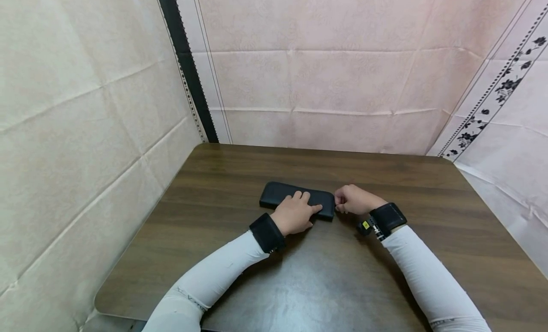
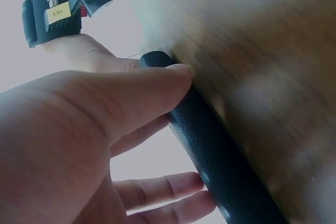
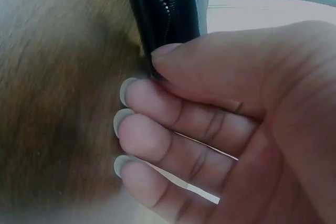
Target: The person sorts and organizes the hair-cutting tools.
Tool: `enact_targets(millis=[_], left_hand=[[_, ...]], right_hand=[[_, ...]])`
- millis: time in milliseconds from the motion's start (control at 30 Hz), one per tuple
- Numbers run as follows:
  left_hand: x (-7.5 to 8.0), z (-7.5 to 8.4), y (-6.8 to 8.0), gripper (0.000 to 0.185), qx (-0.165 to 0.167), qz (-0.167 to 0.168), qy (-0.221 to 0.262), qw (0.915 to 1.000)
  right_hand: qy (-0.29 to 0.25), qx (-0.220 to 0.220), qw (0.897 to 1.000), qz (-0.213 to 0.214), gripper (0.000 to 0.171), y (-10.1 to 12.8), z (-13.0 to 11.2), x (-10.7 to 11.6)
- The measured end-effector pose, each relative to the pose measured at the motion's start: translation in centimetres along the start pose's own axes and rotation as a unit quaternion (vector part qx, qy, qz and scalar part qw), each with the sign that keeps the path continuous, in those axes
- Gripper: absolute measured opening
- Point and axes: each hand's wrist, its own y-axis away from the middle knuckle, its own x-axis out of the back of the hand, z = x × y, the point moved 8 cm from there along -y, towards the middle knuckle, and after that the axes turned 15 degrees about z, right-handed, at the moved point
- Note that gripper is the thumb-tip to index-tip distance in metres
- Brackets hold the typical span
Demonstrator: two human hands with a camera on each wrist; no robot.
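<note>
Sleeves: two white sleeves [image 1: 222, 275] come in from the near edge of the table [image 1: 299, 284], a dark wrist strap on each.
Left hand: the left hand [image 1: 294, 213] lies flat on the black zip pouch [image 1: 278, 194], fingers straight and pressing down, thumb along its near side.
Right hand: the right hand [image 1: 353, 200] is at the pouch's right end, fingers curled, thumb and forefinger pinching right where the zip [image 3: 169, 3] finishes; the pull itself is hidden under the fingertips.
Pouch: flat on the table, about mid-way across, long side facing the person, well clear of every edge.
Doing it well: I'd say keep the left palm firm so the pouch can't slide, and draw the zip straight along its line, not upward.
Far side: pale pink cloth [image 1: 334, 84] hangs behind the far edge.
</note>
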Motion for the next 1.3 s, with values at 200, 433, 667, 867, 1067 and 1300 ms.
enact_targets(millis=[200,433,667,867,1067,1300], left_hand=[[0.0,-0.1,0.0,0.056,0.001,0.0,0.001,1.0],[-0.1,-0.1,0.0,0.056,0.003,-0.002,0.005,1.0],[0.0,-0.2,0.0,0.056,0.001,0.001,0.0,1.0],[-0.1,-0.2,0.0,0.057,0.002,-0.003,0.001,1.0],[-0.2,-0.3,0.0,0.058,-0.003,-0.003,-0.006,1.0],[-0.4,-0.3,-0.1,0.058,-0.002,-0.004,-0.007,1.0]], right_hand=[[-0.011,0.007,1.0,-0.009,0.022,0.1,-0.3,0.0],[-0.021,0.023,0.999,-0.014,0.024,0.3,-0.9,0.0],[-0.027,0.034,0.999,-0.017,0.024,0.4,-1.2,0.1],[-0.03,0.041,0.999,-0.02,0.022,0.6,-1.5,0.3],[-0.037,0.04,0.998,-0.038,0.021,0.9,-1.9,0.2],[-0.031,0.033,0.997,-0.058,0.018,1.1,-2.2,0.0]])
